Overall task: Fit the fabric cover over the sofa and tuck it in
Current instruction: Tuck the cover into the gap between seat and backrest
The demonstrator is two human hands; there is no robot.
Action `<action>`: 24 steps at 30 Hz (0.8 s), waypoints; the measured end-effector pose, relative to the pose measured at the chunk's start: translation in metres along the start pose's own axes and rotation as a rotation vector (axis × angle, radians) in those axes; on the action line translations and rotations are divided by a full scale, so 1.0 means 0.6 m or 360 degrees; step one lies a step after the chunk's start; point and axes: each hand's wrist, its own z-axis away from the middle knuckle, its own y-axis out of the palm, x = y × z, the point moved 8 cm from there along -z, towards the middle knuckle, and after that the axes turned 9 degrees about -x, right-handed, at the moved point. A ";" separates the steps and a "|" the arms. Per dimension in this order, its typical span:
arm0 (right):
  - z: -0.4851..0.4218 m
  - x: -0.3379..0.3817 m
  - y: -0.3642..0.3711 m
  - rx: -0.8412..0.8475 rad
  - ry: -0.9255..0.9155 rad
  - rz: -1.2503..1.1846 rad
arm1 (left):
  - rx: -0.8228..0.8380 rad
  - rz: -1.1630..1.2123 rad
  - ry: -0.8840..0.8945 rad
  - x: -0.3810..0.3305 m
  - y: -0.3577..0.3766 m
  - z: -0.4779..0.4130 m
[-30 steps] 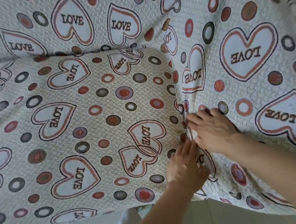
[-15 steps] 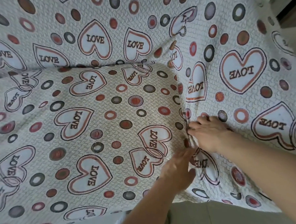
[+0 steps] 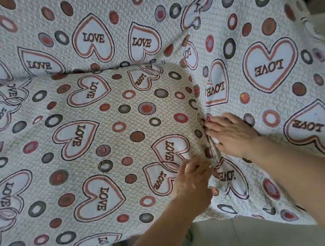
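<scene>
Pressing flat, the right hand [image 3: 230,135] lays straight fingers on the fabric cover [image 3: 105,120] at the crease by the seat's right edge. The left hand [image 3: 191,182], blurred, rests loose-fingered just below. Cream cover with LOVE hearts and rings drapes the hidden sofa, bunched at the crease.

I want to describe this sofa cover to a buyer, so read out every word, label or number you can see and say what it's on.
"LOVE": dark letters inside each pink-outlined heart on the white quilted fabric cover, repeated at many angles, some upside down.
Not fully readable: the folded heart at the top edge and the cropped heart at the bottom edge.
No brand, label or number shows.
</scene>
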 end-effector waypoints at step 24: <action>0.350 0.002 0.020 -0.0674 0.1000 -0.0338 | -0.0264 0.0848 -0.0426 -0.131 0.060 0.034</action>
